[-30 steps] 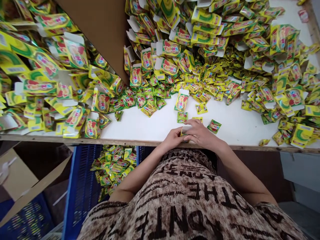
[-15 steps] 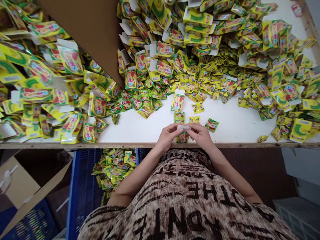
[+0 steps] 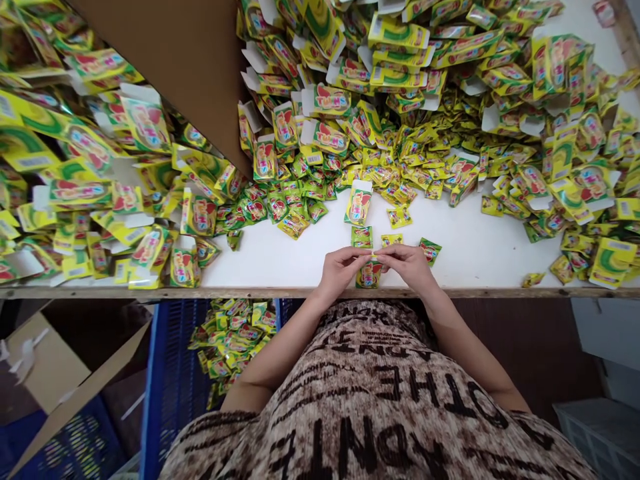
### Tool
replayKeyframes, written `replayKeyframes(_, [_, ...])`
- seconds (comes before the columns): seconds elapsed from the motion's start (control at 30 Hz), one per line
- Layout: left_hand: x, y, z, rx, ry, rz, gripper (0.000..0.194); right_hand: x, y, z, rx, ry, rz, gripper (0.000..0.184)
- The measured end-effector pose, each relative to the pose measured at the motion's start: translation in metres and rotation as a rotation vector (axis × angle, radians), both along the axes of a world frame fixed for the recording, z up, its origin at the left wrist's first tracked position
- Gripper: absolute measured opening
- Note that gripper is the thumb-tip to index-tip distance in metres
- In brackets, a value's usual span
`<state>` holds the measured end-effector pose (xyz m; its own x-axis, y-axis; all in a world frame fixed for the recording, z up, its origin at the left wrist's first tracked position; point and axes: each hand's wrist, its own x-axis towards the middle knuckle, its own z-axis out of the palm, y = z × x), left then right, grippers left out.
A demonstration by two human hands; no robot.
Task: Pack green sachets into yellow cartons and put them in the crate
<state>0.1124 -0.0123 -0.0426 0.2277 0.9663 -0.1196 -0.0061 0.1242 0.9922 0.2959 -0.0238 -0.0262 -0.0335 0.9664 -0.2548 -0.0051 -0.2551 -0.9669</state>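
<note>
A small yellow and green carton point(image 3: 369, 275) with a red fruit picture is between my hands at the table's front edge. My left hand point(image 3: 343, 270) pinches its top edge from the left, thumb and forefinger closed. Fingers of my right hand point(image 3: 407, 267) are closed on the same top edge from the right, the tips nearly meeting. My fingers hide part of the carton's top. Just beyond stand a white-flapped open carton point(image 3: 359, 205), a green sachet point(image 3: 361, 236) and a yellow sachet point(image 3: 392, 239). Another green sachet point(image 3: 430, 251) lies right of my right hand.
Open cartons point(image 3: 325, 137) and loose sachets point(image 3: 420, 157) are heaped across the back of the white table point(image 3: 270, 260). A brown cardboard panel point(image 3: 185, 73) divides off the left heap point(image 3: 100, 193). Below the edge, a blue crate point(image 3: 173, 373) stands beside piled packets point(image 3: 233, 333).
The white flap seen at the carton's top has gone from view, with a thin yellow-green edge showing between my fingertips. My hands stay almost in place; the view has shifted slightly.
</note>
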Motion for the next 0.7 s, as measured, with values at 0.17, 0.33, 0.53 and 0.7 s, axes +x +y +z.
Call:
replayKeyframes(0.17, [-0.012,0.001,0.001,0.247,0.105,-0.099,0.02,0.004,-0.008,-0.006,0.164,-0.167,0.067,0.028])
replayKeyframes(0.33, [-0.017,-0.005,-0.005,0.307,0.127,-0.126,0.021,-0.005,-0.024,-0.01,0.381,-0.382,0.034,0.016])
replayKeyframes(0.53, [-0.005,-0.014,-0.014,0.27,0.201,-0.232,0.03,-0.007,-0.035,-0.012,0.454,-0.522,-0.032,0.014])
replayKeyframes(0.7, [-0.019,-0.004,0.002,0.103,0.09,-0.159,0.036,0.02,-0.012,-0.015,0.398,-0.753,0.048,0.028])
